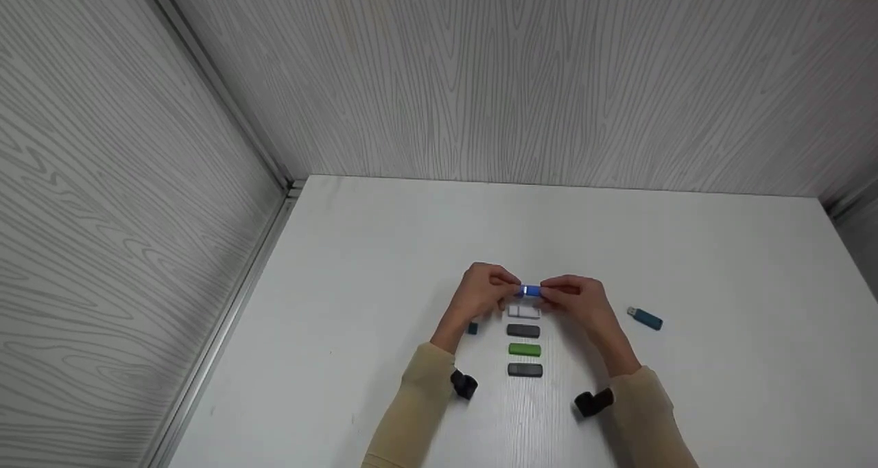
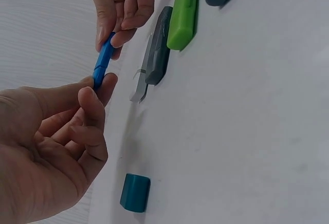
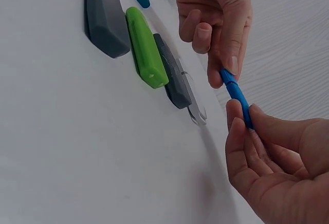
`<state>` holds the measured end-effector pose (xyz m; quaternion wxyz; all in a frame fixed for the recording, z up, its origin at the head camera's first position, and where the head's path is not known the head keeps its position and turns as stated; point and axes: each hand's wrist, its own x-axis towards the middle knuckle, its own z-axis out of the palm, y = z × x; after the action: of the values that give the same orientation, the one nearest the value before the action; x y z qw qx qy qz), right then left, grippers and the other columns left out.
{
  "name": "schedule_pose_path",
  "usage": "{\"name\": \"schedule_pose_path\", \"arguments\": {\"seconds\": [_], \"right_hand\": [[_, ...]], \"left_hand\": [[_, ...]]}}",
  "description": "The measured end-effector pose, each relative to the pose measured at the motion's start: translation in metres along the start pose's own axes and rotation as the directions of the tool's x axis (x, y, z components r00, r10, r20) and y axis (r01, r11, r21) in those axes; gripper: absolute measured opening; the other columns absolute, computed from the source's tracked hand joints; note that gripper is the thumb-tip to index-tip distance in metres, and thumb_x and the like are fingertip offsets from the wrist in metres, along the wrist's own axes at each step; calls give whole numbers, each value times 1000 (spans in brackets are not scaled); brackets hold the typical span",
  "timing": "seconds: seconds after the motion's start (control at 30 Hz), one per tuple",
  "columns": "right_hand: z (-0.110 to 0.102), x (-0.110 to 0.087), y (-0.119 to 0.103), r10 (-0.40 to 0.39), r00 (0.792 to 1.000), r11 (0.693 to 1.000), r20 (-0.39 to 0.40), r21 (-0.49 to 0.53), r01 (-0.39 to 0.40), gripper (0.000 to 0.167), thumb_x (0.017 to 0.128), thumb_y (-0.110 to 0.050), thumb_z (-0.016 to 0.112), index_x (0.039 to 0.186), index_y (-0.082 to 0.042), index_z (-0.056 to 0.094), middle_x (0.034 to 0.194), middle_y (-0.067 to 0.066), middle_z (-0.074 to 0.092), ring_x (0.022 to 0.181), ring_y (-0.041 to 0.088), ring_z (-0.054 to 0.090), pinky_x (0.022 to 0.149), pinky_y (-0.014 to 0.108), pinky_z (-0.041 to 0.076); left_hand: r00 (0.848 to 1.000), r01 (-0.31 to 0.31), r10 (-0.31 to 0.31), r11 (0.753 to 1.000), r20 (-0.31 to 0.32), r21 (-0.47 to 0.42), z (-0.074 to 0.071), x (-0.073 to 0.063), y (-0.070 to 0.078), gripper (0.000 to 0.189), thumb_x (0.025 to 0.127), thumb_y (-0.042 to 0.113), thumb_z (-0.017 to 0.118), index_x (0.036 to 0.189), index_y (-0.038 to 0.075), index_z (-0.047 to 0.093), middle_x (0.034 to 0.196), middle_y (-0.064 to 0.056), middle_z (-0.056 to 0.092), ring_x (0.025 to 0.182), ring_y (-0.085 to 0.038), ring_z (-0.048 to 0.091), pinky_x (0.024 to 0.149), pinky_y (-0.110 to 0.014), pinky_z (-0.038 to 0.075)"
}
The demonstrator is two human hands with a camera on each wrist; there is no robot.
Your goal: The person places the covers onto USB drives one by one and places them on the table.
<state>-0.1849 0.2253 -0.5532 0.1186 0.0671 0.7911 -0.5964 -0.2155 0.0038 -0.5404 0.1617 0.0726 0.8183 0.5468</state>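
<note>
Both hands pinch a blue USB stick (image 1: 531, 290) by its two ends, above the far end of a row of sticks. My left hand (image 1: 483, 291) grips the left end between thumb and index finger. At the other end, the right hand (image 1: 577, 299) pinches with thumb and fingers. A seam crosses the blue stick (image 2: 104, 59) nearer the left hand. Just below it lies a white USB stick (image 1: 524, 311), followed by a dark grey one (image 1: 523, 331), a green one (image 1: 525, 349) and another dark grey one (image 1: 525, 370).
A teal USB stick (image 1: 645, 318) with its metal plug bare lies right of the right hand. The small teal cap (image 2: 135, 192) sits on the white table (image 1: 720, 262) near my left hand. Wood-grain panels (image 1: 480, 77) stand behind and at the left.
</note>
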Motion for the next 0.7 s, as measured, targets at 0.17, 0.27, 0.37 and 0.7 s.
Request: {"name": "schedule_pose_path", "arguments": {"seconds": [0.17, 0.27, 0.37, 0.7], "right_hand": [[1, 0, 0, 3, 1000, 1000, -3, 23, -3, 34, 99, -21, 75, 126, 0, 73, 113, 13, 80, 92, 10, 76, 83, 17, 59], [1, 0, 0, 2, 1000, 1000, -3, 25, -2, 34, 99, -21, 75, 126, 0, 73, 114, 14, 80, 93, 10, 77, 83, 17, 59], [1, 1, 0, 10, 1000, 1000, -7, 7, -10, 34, 100, -22, 75, 127, -1, 73, 116, 14, 80, 95, 11, 76, 84, 17, 59], [4, 1, -3, -12, 1000, 998, -17, 60, 13, 35, 99, -19, 75, 126, 4, 72, 110, 12, 81, 89, 9, 78, 81, 17, 60]], "left_hand": [[1000, -9, 9, 1000, -9, -10, 0, 1, 0, 12, 97, 15, 76, 104, 7, 82, 96, -12, 82, 60, -10, 62, 56, -20, 47], [1000, -19, 19, 1000, -11, -19, 0, 1, 0, 12, 97, 14, 75, 104, 6, 81, 96, -12, 82, 62, -12, 63, 57, -20, 47], [1000, -23, 23, 999, -14, -23, 0, 1, -1, 12, 97, 13, 75, 104, 5, 81, 95, -15, 82, 60, -13, 62, 57, -20, 47], [999, -30, 28, 998, -26, -47, 1, 3, -3, 12, 96, 12, 75, 103, 4, 82, 92, -17, 81, 57, -11, 61, 55, -20, 46]]}}
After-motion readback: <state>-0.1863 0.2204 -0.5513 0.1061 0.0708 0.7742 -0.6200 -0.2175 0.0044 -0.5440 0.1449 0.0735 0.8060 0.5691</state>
